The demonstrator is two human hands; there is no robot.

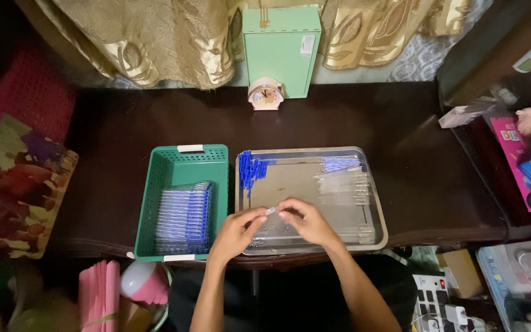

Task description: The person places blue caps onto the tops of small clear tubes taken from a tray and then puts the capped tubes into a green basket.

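In the head view both forearms are reaching up from the bottom edge and meeting over the near part of the metal tray (376,237). The left hand (236,232) and right hand (310,222) are pinching a clear pen barrel (271,211) between curled fingertips, one at each end, just above the tray. Its small tip is blurring into the fingers. Assembled blue pens (185,218) are lying in the green basket (155,184) beside it.

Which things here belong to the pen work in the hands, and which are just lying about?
In use: left hand and right hand on a clear pen barrel; metal tray; blue caps; green basket.
Lying about: small clock; green box; pink basket.
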